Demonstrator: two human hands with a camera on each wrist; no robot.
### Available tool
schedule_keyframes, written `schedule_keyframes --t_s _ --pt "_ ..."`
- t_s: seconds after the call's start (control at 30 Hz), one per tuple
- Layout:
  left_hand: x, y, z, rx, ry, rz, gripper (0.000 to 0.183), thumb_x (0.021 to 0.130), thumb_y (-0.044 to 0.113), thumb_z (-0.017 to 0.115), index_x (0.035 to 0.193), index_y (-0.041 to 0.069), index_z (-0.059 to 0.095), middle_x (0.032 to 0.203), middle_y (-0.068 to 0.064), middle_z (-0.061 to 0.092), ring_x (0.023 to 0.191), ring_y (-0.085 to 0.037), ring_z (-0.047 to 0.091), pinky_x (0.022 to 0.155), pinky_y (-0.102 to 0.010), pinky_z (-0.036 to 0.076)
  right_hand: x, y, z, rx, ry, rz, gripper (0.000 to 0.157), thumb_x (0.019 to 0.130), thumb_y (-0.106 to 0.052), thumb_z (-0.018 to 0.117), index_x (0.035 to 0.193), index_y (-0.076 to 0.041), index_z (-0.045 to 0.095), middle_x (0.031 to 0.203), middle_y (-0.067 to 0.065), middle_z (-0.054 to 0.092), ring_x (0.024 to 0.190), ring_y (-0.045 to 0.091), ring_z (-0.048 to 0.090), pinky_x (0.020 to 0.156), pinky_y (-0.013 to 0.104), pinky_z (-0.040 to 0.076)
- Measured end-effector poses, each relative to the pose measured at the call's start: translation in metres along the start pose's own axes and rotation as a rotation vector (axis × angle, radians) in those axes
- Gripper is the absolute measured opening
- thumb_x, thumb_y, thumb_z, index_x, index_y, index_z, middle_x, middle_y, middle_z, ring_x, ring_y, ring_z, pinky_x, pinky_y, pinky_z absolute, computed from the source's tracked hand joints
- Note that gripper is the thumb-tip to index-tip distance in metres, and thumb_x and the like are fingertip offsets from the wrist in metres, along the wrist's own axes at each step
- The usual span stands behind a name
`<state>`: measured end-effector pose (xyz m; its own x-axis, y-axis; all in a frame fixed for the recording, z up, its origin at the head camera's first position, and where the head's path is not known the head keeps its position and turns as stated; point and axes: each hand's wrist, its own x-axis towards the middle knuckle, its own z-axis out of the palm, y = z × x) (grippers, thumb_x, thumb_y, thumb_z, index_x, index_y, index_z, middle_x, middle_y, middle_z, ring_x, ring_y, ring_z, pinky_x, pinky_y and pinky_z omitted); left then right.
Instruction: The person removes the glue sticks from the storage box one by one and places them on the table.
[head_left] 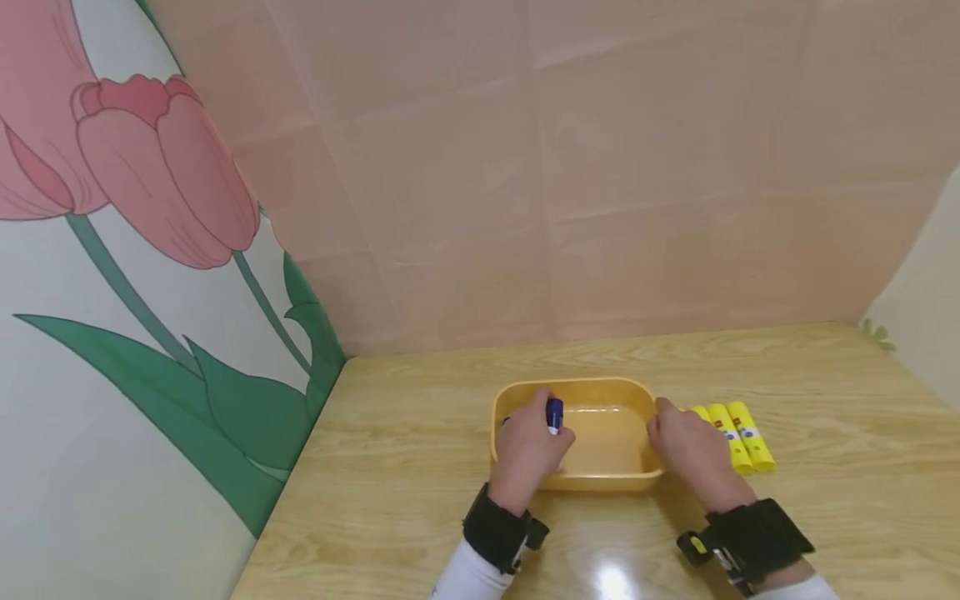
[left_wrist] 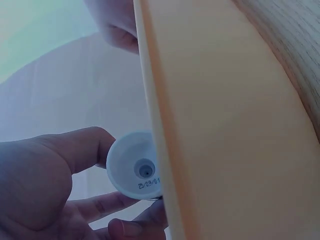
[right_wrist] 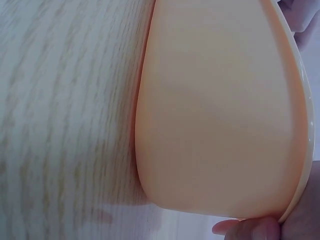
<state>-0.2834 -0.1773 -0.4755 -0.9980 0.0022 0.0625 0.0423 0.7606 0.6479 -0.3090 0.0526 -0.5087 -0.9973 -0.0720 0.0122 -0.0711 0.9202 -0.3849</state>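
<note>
An orange-yellow plastic tray (head_left: pixel 607 482) stands on the table before me. My left hand (head_left: pixel 528 442) is over its left part, fingers and thumb around what looks like a glue stick (head_left: pixel 554 415) with a dark blue end. In the left wrist view, the glue stick's round white base (left_wrist: pixel 125 165) shows a recessed centre and a printed date, partly behind the tray wall (left_wrist: pixel 230 125). A small dark bit shows left of my left hand, too covered to identify. My right hand (head_left: pixel 693 450) grips the tray's right rim; its fingertips (right_wrist: pixel 262 229) show at the tray's end.
Several yellow tubes (head_left: pixel 752 436) lie side by side just right of the tray, partly behind my right hand. The wood-grain table (head_left: pixel 390 467) meets a pinkish covering (head_left: pixel 637 167) at the back and a tulip-painted wall (head_left: pixel 150 400) on the left.
</note>
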Motion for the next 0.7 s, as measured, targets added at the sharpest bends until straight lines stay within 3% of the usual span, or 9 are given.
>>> schedule_keyframes --t_s 0.17,0.37,0.57,0.7 --pt "0.000 -0.004 -0.005 -0.034 0.008 0.006 0.054 0.086 0.026 0.074 0.135 0.020 0.054 0.095 -0.004 0.067 0.056 -0.009 0.057 0.052 -0.026 0.046 0.001 0.000 0.000 0.004 -0.009 0.000 0.039 0.102 -0.016 0.042 0.126 0.014 0.044 0.072 0.012 0.050 0.057 0.023 0.048 0.049 0.031 0.039" --pt "0.002 -0.010 -0.018 0.031 0.060 0.008 0.051 0.084 0.029 0.074 0.131 0.020 0.056 0.097 -0.007 0.070 0.070 -0.016 0.059 0.056 -0.029 0.045 0.001 0.001 0.001 -0.002 0.009 -0.008 0.038 0.102 -0.017 0.042 0.123 0.014 0.046 0.072 0.012 0.050 0.058 0.023 0.049 0.049 0.032 0.039" --pt "0.001 -0.014 -0.032 -0.019 0.037 -0.045 0.051 0.089 0.029 0.072 0.135 0.021 0.053 0.109 -0.011 0.071 0.076 -0.017 0.064 0.062 -0.032 0.052 0.000 0.003 0.001 -0.002 0.008 -0.015 0.038 0.102 -0.017 0.042 0.124 0.013 0.045 0.070 0.012 0.050 0.057 0.023 0.048 0.048 0.031 0.039" --pt "0.000 -0.016 -0.042 -0.065 0.018 -0.086 0.051 0.090 0.027 0.072 0.137 0.022 0.051 0.106 -0.010 0.069 0.071 -0.017 0.061 0.056 -0.031 0.049 -0.002 0.004 -0.001 0.006 -0.005 -0.015 0.038 0.102 -0.018 0.042 0.124 0.013 0.045 0.070 0.011 0.050 0.057 0.023 0.048 0.049 0.031 0.039"
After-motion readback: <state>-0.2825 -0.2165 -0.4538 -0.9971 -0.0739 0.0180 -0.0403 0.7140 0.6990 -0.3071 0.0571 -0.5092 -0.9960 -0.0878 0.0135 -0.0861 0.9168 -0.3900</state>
